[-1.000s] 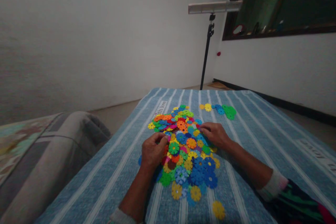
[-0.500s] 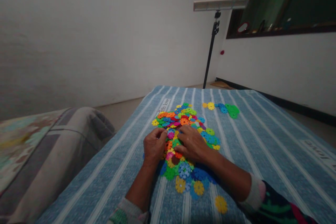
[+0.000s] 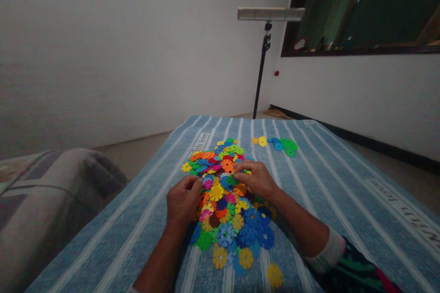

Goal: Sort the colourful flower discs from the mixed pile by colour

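Note:
A heap of flower-shaped plastic discs [image 3: 217, 192] in many colours lies on a striped blue cloth [image 3: 144, 219]. My left hand [image 3: 184, 197] is at the heap's left edge, thumb and index finger pressed together; whatever they may hold is hidden. Over the heap's right side reaches my right hand [image 3: 257, 178], its thumb and fingers bent but apart. Close to its thumb tip lies a green disc [image 3: 231, 180], with an orange disc [image 3: 227, 164] near the fingertips. Nearer me, blue discs [image 3: 252, 226] overlap, and a yellow disc [image 3: 275, 275] lies apart from the heap.
Beyond the heap, a short row of yellow, blue and green discs [image 3: 277, 144] rests on the cloth. A draped grey blanket [image 3: 68, 192] is at the left. Behind the table stands a black tripod [image 3: 260, 78] with a light bar [image 3: 270, 14], near a dark window [image 3: 364, 9].
My right hand has lifted off the middle of the heap and moved to its right side, uncovering discs there. The left hand stays at the left edge. The view has swung slightly right.

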Tool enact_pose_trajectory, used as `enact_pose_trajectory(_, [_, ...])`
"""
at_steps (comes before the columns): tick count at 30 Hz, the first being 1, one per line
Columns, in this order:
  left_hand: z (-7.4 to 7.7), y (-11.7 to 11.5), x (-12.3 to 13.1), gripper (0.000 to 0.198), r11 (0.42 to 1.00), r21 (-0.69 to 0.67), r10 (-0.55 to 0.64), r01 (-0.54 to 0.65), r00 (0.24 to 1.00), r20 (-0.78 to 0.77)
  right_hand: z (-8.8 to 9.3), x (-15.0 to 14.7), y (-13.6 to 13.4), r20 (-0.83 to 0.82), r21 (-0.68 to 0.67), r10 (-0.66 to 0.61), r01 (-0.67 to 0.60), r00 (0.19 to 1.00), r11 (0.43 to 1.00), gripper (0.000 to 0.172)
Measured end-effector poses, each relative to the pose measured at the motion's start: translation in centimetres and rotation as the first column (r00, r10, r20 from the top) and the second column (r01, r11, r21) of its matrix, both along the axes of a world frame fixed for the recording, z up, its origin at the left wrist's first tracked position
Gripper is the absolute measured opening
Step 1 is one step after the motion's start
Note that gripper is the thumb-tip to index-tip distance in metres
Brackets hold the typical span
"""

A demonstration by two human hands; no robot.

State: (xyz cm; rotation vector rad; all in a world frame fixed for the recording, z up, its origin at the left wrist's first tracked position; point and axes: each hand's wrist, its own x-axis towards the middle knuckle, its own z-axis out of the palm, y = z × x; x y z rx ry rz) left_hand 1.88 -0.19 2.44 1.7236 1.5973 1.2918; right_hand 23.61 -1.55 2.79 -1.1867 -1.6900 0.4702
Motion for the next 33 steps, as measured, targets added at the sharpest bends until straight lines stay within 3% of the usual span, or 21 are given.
enact_pose_trajectory(2, [-0.2,0.2,-0.1,0.022,1.0,-0.002,0.003,-0.003,1.0,-0.024,0.1,4.2,1.0,-0.027,0.017,-0.197,0.197,0.98,0.98,0.009])
enact_pose_trajectory(4, [-0.4,0.4,-0.1,0.023,1.0,-0.002,0.01,-0.01,0.999,-0.043,-0.2,8.9,1.9,-0.012,-0.006,-0.458,0.458,0.889,0.889,0.01])
enact_pose_trajectory(5, [-0.5,0.5,-0.1,0.023,1.0,-0.002,0.015,-0.015,0.999,-0.052,-0.5,11.2,2.2,-0.012,-0.012,-0.522,0.522,0.853,0.853,0.011])
enact_pose_trajectory(9, [-0.5,0.5,-0.2,0.023,1.0,-0.008,0.023,-0.023,0.997,-0.077,-1.9,18.6,2.8,-0.005,-0.041,-0.661,0.661,0.75,0.75,0.017])
enact_pose_trajectory(12, [-0.5,0.6,-0.3,0.023,1.0,-0.012,0.022,-0.024,0.995,-0.099,-3.0,21.5,3.2,0.02,-0.064,-0.702,0.702,0.712,0.71,0.018])
enact_pose_trajectory(22, [-0.3,0.6,-0.2,0.025,0.998,-0.034,0.041,-0.046,0.991,-0.128,-5.2,22.7,5.4,0.148,-0.087,-0.7,0.715,0.698,0.694,0.023])
enact_pose_trajectory(33, [-0.4,0.7,-0.4,0.026,0.999,-0.021,0.021,-0.024,0.992,-0.128,-6.2,22.0,4.6,0.343,-0.072,-0.715,0.776,0.609,0.626,0.033])
